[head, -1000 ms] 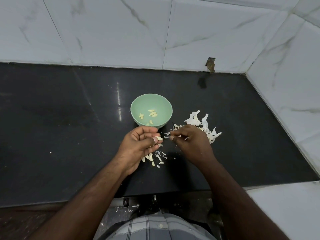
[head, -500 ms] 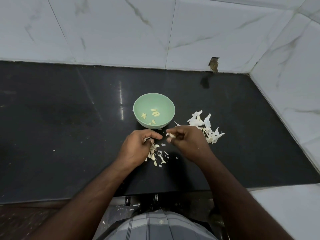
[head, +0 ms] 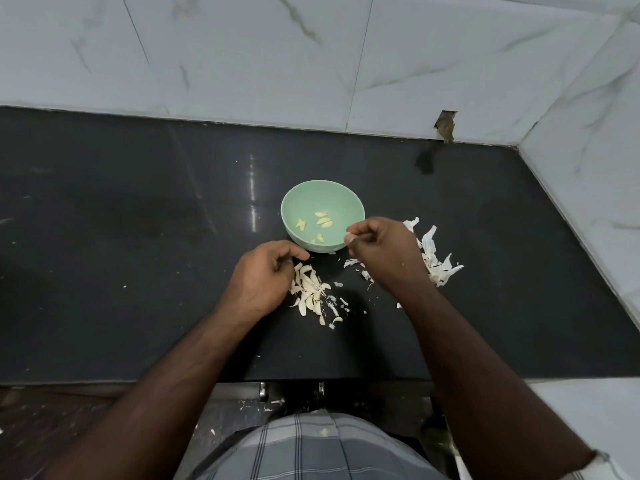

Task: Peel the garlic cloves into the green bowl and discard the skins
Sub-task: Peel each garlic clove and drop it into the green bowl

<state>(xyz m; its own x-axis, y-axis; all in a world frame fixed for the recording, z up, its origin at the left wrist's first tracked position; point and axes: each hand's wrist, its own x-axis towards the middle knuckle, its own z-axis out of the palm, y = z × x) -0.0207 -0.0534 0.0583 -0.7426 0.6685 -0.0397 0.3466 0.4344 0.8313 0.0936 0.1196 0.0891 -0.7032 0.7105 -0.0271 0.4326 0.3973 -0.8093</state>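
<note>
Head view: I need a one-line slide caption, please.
Right hand pinches a garlic clove at the green bowl rim; left hand reaches into unpeeled cloves.

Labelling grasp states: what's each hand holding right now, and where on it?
Right hand pinches a small pale piece, clove or skin unclear, between thumb and fingertips at the green bowl rim. Left hand, fingers curled at the garlic pile: hold cannot be told.

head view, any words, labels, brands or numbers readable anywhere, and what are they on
None: no readable text in the head view.
Round pale green bowl: plain, no label or brand.
Black polished stone counter: only light reflections.
White marble-look wall tiles: grey veins, no writing.
Grey checked cloth at the bottom edge: line pattern only.
Garlic cloves, papery white skins: unmarked.
</note>
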